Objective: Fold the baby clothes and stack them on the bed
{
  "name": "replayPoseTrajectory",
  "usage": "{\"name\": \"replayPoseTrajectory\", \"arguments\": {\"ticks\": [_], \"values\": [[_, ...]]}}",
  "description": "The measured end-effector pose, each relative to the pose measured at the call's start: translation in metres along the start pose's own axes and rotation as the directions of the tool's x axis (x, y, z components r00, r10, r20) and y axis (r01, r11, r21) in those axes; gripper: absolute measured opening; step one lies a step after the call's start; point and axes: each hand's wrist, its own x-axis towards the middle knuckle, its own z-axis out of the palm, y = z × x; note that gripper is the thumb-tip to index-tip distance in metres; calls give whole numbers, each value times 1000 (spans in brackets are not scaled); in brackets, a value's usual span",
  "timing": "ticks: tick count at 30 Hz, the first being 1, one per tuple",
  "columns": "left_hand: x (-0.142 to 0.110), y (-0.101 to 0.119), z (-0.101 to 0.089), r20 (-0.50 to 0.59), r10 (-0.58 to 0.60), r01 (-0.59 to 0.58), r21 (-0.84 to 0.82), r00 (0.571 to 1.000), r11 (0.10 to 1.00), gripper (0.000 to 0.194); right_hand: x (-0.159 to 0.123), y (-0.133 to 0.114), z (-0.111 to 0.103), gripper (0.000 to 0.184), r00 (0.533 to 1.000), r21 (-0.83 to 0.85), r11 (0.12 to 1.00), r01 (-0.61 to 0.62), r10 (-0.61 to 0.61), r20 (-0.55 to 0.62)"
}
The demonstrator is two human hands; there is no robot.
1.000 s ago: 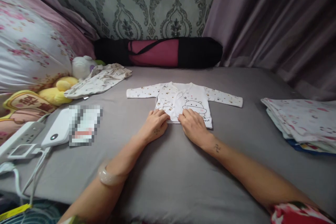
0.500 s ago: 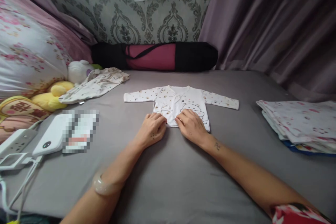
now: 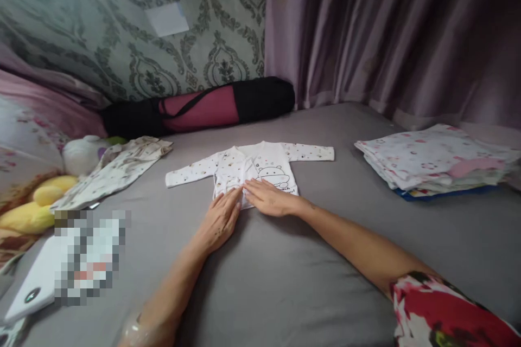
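Apparently both my hands, left [image 3: 222,217] and right [image 3: 268,199], lie flat and released, gripping nothing, across the hem of the shirt [image 3: 264,157], perhaps to smooth it. Shirt lies on the grey sheet [image 3: 325,265], sleeves spread, probably to keep creases out.

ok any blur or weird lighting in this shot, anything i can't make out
Head view: light is dim and soft, the curtain darkest toward the upper right; the bracelet is blurred; blocky pixels hide whatever lies beside the white device; the cartoon on the shirt is still readable.
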Motion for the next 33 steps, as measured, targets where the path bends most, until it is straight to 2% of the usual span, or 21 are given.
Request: {"name": "replayPoseTrajectory", "arguments": {"ticks": [3,5,7,8,10,11,12,14,18,21,24,26,30,33], "values": [[1,-2,5,-13,23,-23,42,1000,999,46,10,27,-33,41,986,182,983,-27,56,-158],[2,-1,7,-39,43,-40,62,998,997,43,13,54,-62,32,929,192,971,-145,200,-312],[3,0,8,-64,58,-54,72,996,996,41,9,83,-94,28,841,156,943,-295,333,-425],[3,0,8,-77,64,-58,75,995,995,41,5,97,-109,26,760,151,893,-423,441,-478],[3,1,8,-104,72,-64,76,992,995,39,-8,122,-132,29,543,177,755,-632,594,-593],[3,1,8,-118,76,-67,76,990,995,39,-16,132,-140,30,449,199,679,-707,648,-615],[3,0,9,-130,80,-70,76,988,995,38,-23,140,-144,32,374,219,608,-763,692,-617],[3,0,10,-144,89,-79,75,986,994,38,-36,150,-143,33,311,239,546,-803,726,-613],[5,2,7,-142,81,-70,76,987,995,36,-44,153,-129,34,265,203,483,-852,731,-629],[13,9,-4,-102,42,-35,73,994,997,35,-43,151,-125,36,251,170,441,-881,741,-622],[33,17,-17,-63,-19,25,90,998,996,40,-43,151,-128,37,230,214,417,-883,784,-576],[52,20,-21,-82,-48,56,102,995,993,41,-45,152,-131,38,218,254,405,-878,811,-542],[98,23,-14,-134,-6,8,16,991,1000,30,-46,156,-134,38,242,256,428,-867,810,-535],[136,24,5,-139,37,-51,-99,990,994,24,-43,159,-136,31,306,243,485,-840,794,-526]]}}
